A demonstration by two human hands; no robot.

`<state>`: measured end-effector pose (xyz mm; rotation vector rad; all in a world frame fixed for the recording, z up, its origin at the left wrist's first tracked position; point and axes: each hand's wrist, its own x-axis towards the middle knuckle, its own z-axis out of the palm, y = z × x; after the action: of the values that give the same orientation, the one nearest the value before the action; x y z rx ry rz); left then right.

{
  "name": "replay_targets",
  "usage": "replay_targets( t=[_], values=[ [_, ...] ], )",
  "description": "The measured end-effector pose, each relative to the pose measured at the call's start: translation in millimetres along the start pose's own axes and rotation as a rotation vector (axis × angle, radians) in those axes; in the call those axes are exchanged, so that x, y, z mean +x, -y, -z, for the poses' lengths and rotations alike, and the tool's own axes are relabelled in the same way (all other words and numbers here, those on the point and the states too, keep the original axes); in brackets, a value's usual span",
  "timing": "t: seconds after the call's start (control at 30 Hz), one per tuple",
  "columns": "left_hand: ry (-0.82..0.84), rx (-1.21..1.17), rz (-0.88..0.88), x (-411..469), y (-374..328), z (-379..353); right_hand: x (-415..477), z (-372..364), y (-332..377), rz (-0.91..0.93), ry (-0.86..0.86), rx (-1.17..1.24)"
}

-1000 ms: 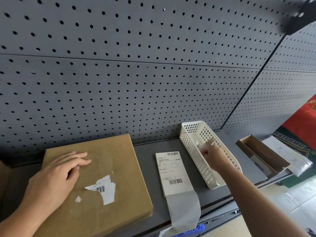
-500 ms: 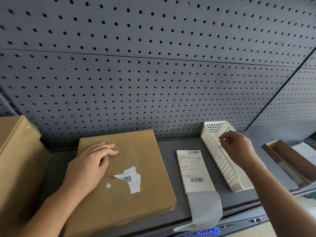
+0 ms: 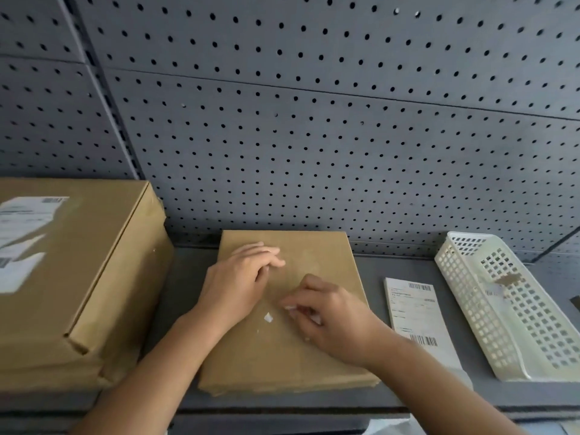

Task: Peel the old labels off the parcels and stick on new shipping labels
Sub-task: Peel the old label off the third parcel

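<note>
Down to scraps of the old label (image 3: 290,308) on the top face of the flat parcel (image 3: 282,356), lying mid-shelf (image 3: 370,268), plus one small white fleck (image 3: 268,317) just to their left. Pinched at by the right hand (image 3: 335,321), fingertips curled onto a white edge (impossible to tell how much paper is hidden under the palm). Steadied by the left hand (image 3: 238,284), fingers straight and flat on the cardboard toward the far edge, grasping nothing.

Probably best to peel low and slow: draw the scrap back along the surface rather than straight up, to spare the brown skin of the card. Keep the left palm pressing close to the tear line, against any lifting or sliding of the parcel. Start from a raised corner and scratch with a nail at any stubborn patch.

Clear every fleck before reaching for the new shipping label (image 3: 414,312), face up just right of the parcel, to avoid bumps underneath likely to spoil its stick. Drop the waste into the white basket (image 3: 470,309) farther right, with torn bits inside it. Leave the big box (image 3: 78,293) at the left, labels on its lid, for a later turn.
</note>
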<state>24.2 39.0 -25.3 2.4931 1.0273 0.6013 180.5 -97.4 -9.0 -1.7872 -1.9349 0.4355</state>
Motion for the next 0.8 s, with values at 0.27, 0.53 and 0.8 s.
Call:
replay_targets(
  t=[0.27,0.53,0.8],
  values=[
    [-0.001,-0.010,0.016,0.4,5.7,-3.1,16.4,-7.2,-4.8,0.099,-0.024,-0.145],
    [0.004,0.003,0.024,-1.0,3.3,1.9,11.2,8.5,-14.2,0.070,0.025,-0.037],
    [0.010,0.005,0.040,0.3,3.7,1.3,-1.7,12.1,-19.8,0.052,-0.035,0.129]
  ],
)
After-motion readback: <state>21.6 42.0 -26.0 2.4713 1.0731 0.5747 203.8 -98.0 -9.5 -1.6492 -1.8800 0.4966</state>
